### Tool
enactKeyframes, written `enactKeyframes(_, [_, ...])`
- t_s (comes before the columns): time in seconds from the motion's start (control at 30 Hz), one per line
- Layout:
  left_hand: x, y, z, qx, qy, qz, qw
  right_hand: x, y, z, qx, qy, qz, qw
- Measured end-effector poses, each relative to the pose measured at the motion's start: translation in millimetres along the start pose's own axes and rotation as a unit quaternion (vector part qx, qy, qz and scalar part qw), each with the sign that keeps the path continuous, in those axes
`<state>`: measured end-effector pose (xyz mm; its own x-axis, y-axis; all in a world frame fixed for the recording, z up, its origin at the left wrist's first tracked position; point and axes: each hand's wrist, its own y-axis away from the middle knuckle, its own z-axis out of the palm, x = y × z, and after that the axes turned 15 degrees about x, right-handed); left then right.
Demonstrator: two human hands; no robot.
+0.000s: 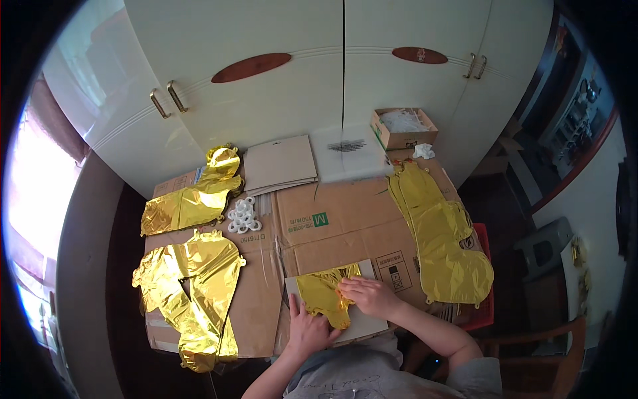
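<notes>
Your left hand (307,329) lies flat, fingers spread, pinning the grey card (362,324) at the near edge of the cardboard-covered table (332,233). Your right hand (367,294) presses loosely curled fingers onto the folded gold foil balloon (323,294) lying on that card; neither hand pinches anything. Press too hard and the thin foil could crease or tear, or the card might slide off the edge. Larger foil balloons crowd the left side (199,292) and right edge (445,239); white plastic rings (242,215) sit further back.
</notes>
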<state>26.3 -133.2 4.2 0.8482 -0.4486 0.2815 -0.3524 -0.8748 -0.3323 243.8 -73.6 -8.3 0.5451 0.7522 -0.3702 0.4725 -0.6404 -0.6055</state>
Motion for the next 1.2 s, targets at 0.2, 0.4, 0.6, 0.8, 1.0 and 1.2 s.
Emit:
enactKeyframes(0.2, [1.2,-0.1,-1.9,-0.029,-0.036,-0.002,0.999,-11.0,5.9,-6.7,-0.014,0.026,-0.022,0.999])
enactKeyframes(0.4, [-14.8,-4.7,-45.6,-0.023,0.055,-0.159,0.985,-8.9,12.1,-5.3,-0.011,0.031,-0.024,0.999])
enactKeyframes(0.6, [-36.5,-62.3,-29.6,0.019,0.072,0.012,0.997,-6.8,15.1,-1.3,-0.020,0.039,-0.033,0.999])
enactKeyframes(0.8, [-41.7,-60.7,8.5,-0.060,0.036,0.066,0.995,-8.8,15.9,-3.4,-0.038,0.015,-0.010,0.999])
enactKeyframes(1.0, [-40.7,-57.3,14.2,-0.046,-0.021,0.092,0.994,-12.0,3.0,-16.8,-0.061,-0.018,0.018,0.998])
enactKeyframes(1.2, [-38.2,-57.6,13.5,-0.034,-0.048,0.098,0.993,-1.6,-17.4,2.5,-0.058,0.058,0.091,0.993])
